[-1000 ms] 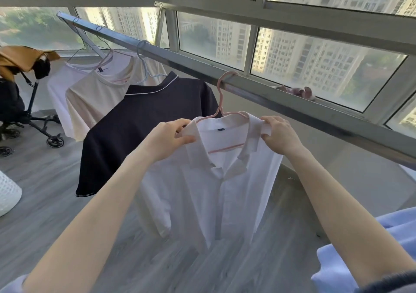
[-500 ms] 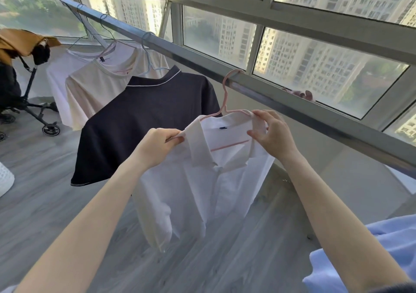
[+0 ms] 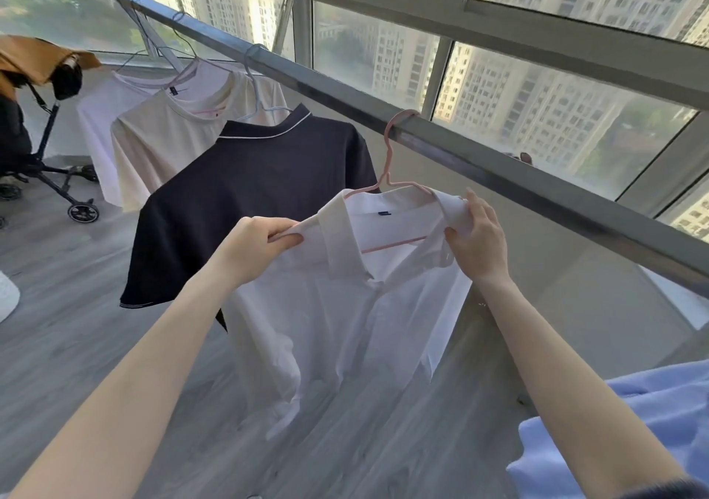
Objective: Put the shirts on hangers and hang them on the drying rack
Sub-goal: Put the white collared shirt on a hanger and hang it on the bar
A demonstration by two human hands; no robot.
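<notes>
A white collared shirt [image 3: 345, 318] hangs on a pink hanger [image 3: 388, 161] whose hook is over the metal drying rail [image 3: 498, 165]. My left hand [image 3: 257, 245] pinches the shirt's left shoulder and collar edge. My right hand [image 3: 477, 237] grips its right shoulder by the hanger's end. Further left on the rail hang a navy polo shirt [image 3: 249, 191], a cream T-shirt [image 3: 165, 142] and a pale shirt [image 3: 96, 130] behind it.
A stroller [image 3: 34, 153] with a brown cloth [image 3: 34, 57] on it stands at the far left. A white basket's edge [image 3: 7, 299] shows at the left. A light blue garment [image 3: 633, 433] lies at lower right. Windows [image 3: 537, 115] run behind the rail; the floor is grey wood.
My hands have shifted slightly on the shirt's shoulders, spreading the fabric along the hanger. The view has moved closer and to the right; the hanger stays hooked on the rail.
</notes>
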